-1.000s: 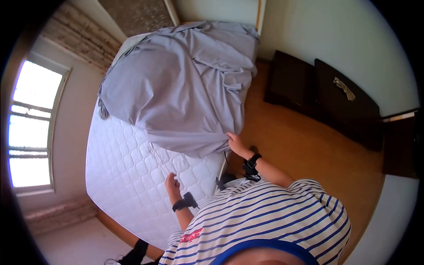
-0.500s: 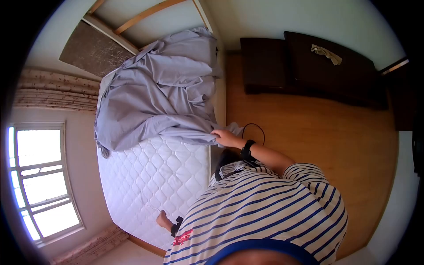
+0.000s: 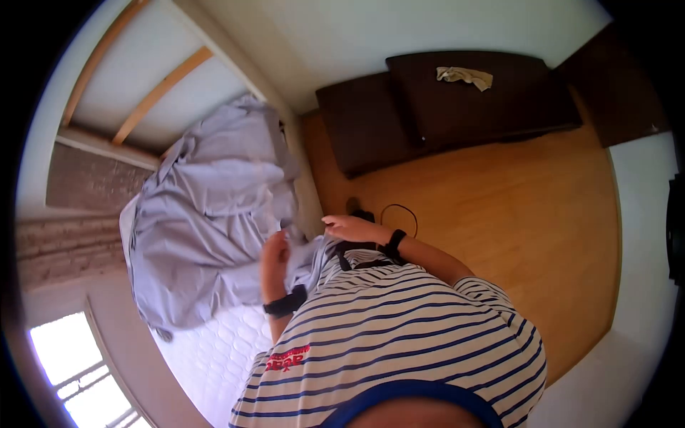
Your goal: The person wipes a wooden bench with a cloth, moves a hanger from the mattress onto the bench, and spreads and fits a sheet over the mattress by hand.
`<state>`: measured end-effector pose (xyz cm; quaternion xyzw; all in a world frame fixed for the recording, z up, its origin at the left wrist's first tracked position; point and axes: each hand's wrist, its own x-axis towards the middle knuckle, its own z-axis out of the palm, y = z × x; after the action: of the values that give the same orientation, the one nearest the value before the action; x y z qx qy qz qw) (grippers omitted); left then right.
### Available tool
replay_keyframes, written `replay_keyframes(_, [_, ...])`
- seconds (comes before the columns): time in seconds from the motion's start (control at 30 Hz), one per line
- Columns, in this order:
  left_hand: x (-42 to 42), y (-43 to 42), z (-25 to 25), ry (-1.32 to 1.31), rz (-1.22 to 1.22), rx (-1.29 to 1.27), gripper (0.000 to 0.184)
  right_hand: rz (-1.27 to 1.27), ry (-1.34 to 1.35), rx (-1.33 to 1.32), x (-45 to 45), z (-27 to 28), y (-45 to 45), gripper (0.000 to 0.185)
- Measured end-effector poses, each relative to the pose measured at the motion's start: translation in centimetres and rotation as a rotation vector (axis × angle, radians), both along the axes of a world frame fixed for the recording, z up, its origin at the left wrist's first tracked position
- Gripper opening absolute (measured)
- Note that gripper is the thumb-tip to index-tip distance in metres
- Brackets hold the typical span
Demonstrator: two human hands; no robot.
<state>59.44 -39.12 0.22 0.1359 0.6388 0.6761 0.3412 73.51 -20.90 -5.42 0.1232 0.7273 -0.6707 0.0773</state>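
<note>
A grey bed sheet (image 3: 207,207) lies rumpled over the far part of the white quilted mattress (image 3: 217,357). My right hand (image 3: 344,227) is closed on the sheet's near edge, at the side of the bed close to my body. Just to its left, my left hand (image 3: 275,251) is also closed, with a fold of the sheet at its fingertips. Slightly blurred grey cloth stretches between my two hands. Both wrists wear black bands.
A dark brown low cabinet (image 3: 485,107) stands by the wall, with a beige cloth (image 3: 465,76) on top. A thin black cable loop (image 3: 399,207) lies on the wooden floor (image 3: 457,192). Wooden slats (image 3: 163,93) show beyond the bed, and a window (image 3: 78,371) is on the left.
My left hand has come up from the bare mattress to the sheet beside my right hand. The right hand still holds the sheet, nearer my body. My view has turned and shifted.
</note>
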Motion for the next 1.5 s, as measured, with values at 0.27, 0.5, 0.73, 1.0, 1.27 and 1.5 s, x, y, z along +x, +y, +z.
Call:
replay_keyframes(0.27, [1.4,23.8,-1.5,0.33,-1.025,-0.41,0.023,-0.726,0.204,-1.174,0.4,1.2,13.9,0.054])
replay_keyframes(0.5, [4.2,31.8,-8.9,0.042,-1.327,-0.234,0.026,-1.14,0.18,-1.05,5.9,-3.6,18.9,0.035])
replay_keyframes(0.73, [7.0,38.0,-5.1,1.045,-1.32,-0.383,0.033,-1.081,0.133,-1.01,8.2,-6.7,27.6,0.025])
replay_keyframes(1.0, [9.3,42.3,-4.4,1.161,-1.109,-0.439,0.039,-1.01,0.087,-0.969,8.6,-9.0,39.0,0.023])
replay_keyframes(1.27, [5.0,37.5,-8.8,0.955,-1.096,-0.798,0.03,-1.102,0.146,-0.719,11.0,-9.1,52.6,0.031])
replay_keyframes(1.5, [1.5,22.6,-18.9,0.523,-0.996,-1.07,0.023,-1.42,0.185,-1.014,14.3,-19.5,57.1,0.025])
